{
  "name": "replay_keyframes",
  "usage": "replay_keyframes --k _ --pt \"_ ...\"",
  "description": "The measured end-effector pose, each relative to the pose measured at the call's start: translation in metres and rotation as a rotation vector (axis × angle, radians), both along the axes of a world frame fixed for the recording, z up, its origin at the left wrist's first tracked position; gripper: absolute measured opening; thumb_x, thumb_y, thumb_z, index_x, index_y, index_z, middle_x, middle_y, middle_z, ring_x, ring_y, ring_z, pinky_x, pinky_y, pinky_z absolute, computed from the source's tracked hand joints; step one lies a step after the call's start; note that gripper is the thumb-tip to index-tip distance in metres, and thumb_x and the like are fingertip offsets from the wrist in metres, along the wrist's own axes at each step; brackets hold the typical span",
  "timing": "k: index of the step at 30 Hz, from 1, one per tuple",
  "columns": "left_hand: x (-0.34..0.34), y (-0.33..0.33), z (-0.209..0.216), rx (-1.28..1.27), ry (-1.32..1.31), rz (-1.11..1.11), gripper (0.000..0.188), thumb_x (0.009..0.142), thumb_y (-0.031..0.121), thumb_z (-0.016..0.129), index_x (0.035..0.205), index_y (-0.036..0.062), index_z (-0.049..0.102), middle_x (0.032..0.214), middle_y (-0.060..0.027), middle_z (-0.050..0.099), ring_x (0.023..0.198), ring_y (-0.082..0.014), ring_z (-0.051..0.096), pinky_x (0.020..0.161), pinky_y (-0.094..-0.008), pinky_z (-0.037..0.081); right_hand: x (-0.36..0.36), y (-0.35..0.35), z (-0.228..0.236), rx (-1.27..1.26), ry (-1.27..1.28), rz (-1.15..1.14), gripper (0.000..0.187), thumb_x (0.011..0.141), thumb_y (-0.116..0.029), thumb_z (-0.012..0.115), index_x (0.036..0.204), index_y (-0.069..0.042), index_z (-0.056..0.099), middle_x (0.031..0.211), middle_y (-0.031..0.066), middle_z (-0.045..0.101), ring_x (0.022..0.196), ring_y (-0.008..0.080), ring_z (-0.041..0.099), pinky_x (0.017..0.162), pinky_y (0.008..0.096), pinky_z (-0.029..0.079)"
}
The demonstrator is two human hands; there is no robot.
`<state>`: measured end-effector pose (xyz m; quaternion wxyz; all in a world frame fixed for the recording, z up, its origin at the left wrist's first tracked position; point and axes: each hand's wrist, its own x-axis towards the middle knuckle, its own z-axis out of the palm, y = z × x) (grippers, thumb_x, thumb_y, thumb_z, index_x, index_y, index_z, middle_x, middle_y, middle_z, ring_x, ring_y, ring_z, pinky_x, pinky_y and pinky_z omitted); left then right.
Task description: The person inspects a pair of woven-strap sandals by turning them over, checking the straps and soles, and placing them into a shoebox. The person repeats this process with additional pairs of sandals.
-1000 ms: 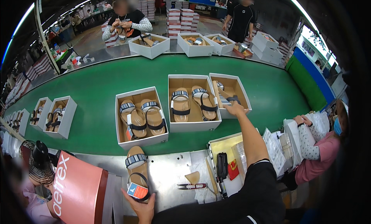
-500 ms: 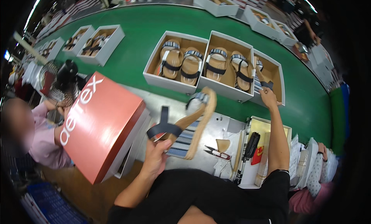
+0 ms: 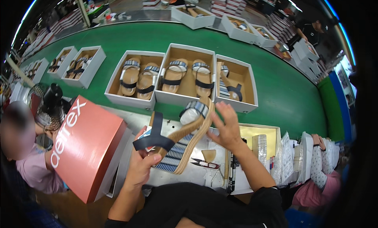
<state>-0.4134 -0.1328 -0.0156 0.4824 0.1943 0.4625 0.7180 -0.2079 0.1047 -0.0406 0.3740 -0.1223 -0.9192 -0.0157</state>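
My left hand (image 3: 138, 167) is closed around the heel end of a wedge sandal (image 3: 182, 146) with dark ankle straps, a blue-and-white striped wedge and a woven sole edge. The sandal is tilted, its toe pointing up and away. Beside the toe, my right hand (image 3: 227, 130) has its fingers spread and holds nothing; whether a fingertip touches the sole I cannot tell. Just beyond, a white shoe box (image 3: 248, 103) has a single similar sandal (image 3: 223, 87) along its left side. Left of it, a middle box (image 3: 185, 97) and a left box (image 3: 132, 101) each contain a pair.
A pink box (image 3: 92, 143) stands at the left near a person in pink (image 3: 37, 171). Thread snips (image 3: 206, 164) lie on the metal worktop (image 3: 167, 177). A tray (image 3: 258, 128) of supplies sits at right. More boxed sandals (image 3: 87, 64) stand on the green belt (image 3: 157, 37).
My right hand has left the right-hand box and come back to the held sandal, its fingers now spread. The sandal there now sits lower along the box's left side. The view has shifted rightward.
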Motion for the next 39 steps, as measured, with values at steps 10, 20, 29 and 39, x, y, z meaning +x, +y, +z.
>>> replay_keyframes --k 10,20,29,39 --pt "-0.024 0.020 0.035 -0.012 0.146 -0.386 0.112 0.063 0.010 0.082 0.155 0.0004 0.019 0.127 -0.0135 0.059 0.118 -0.0213 0.058 0.105 -0.0346 0.043 0.049 -0.033 0.020 0.071 0.020 0.184 0.049 0.080 -0.018 0.074 0.127 -0.022 0.059 0.128 0.0135 0.055 0.119 0.0330 0.056 0.103 0.0494 0.048" --pt "-0.015 0.050 0.025 0.289 -0.513 -0.584 0.086 0.096 0.066 0.040 0.157 0.0103 0.018 0.140 -0.0217 0.052 0.122 -0.0313 0.058 0.094 -0.0462 0.055 0.053 -0.009 0.030 0.113 0.287 -0.138 0.077 0.082 -0.038 0.077 0.146 -0.019 0.038 0.133 0.0119 0.047 0.124 0.0330 0.048 0.105 0.0483 0.043" --pt "0.030 0.032 -0.120 -0.317 0.904 -0.292 0.071 0.088 0.028 0.074 0.146 0.0016 0.043 0.126 -0.0177 0.064 0.095 -0.0210 0.066 0.072 -0.0303 0.056 0.068 0.161 0.034 -1.014 0.566 -0.715 0.091 0.083 -0.061 0.069 0.144 0.002 0.045 0.133 0.0240 0.057 0.123 0.0316 0.055 0.104 0.0367 0.041" --pt "0.032 0.017 -0.166 -0.163 0.862 -0.140 0.057 0.084 0.015 0.077 0.136 0.0041 0.056 0.110 -0.0126 0.070 0.087 -0.0158 0.066 0.061 -0.0259 0.058 0.068 0.211 -0.041 -0.519 -0.130 -1.061 0.054 0.091 -0.053 0.059 0.112 -0.004 0.070 0.125 0.0260 0.062 0.118 0.0411 0.057 0.098 0.0448 0.047"
